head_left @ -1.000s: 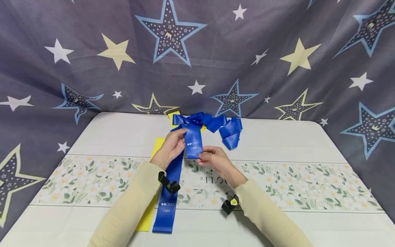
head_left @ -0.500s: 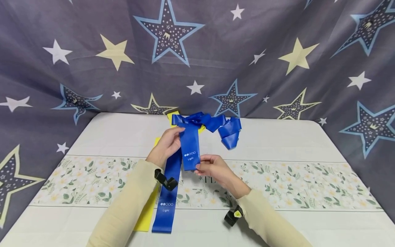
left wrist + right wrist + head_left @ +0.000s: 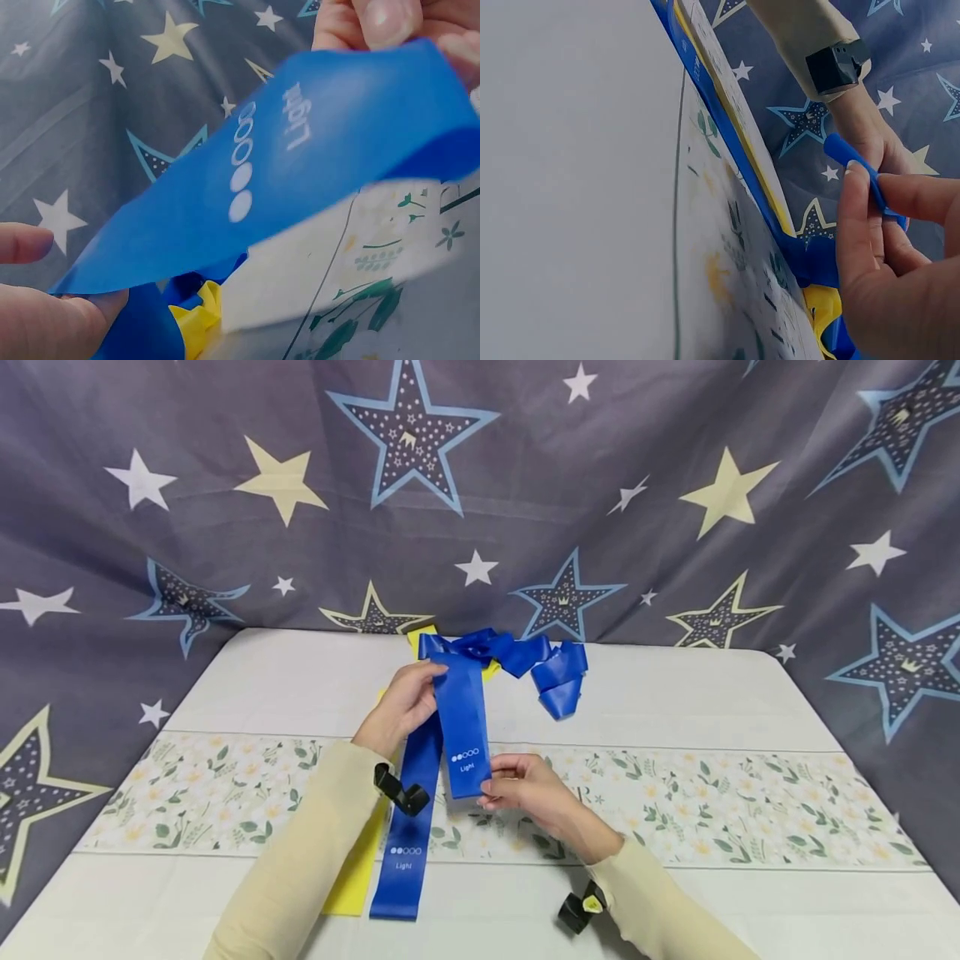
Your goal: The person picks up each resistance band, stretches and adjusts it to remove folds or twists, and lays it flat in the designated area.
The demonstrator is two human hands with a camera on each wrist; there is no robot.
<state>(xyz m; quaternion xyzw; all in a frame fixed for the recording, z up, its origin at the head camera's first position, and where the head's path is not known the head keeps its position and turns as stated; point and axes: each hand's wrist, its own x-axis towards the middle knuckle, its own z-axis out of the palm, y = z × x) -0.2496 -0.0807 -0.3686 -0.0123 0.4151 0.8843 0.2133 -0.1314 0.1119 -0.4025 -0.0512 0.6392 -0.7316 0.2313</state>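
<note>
A long blue resistance band (image 3: 461, 727) printed "Light" with a row of dots hangs between both hands over the table. My left hand (image 3: 401, 702) pinches its upper left edge between thumb and fingers. At the lower right corner, my right hand (image 3: 528, 792) pinches the band; the right wrist view shows its thumb and fingers (image 3: 859, 217) closed on the edge. The left wrist view has the held stretch (image 3: 247, 172) slanting up between the two hands, folded over at the right hand's end. Another blue length (image 3: 401, 868), also marked "Light", lies flat below the left wrist.
A yellow band (image 3: 352, 872) lies beside the blue length, partly under the left sleeve. Crumpled blue band (image 3: 517, 656) lies in loops at the table's back edge, with more yellow beneath. A folded blue stretch (image 3: 561, 681) rests right of it. The white tablecloth (image 3: 675, 693) carries a floral strip.
My right hand has moved down toward me, drawing out a longer stretch of the blue resistance band; its printed label has moved down too. My left hand has shifted slightly left and up.
</note>
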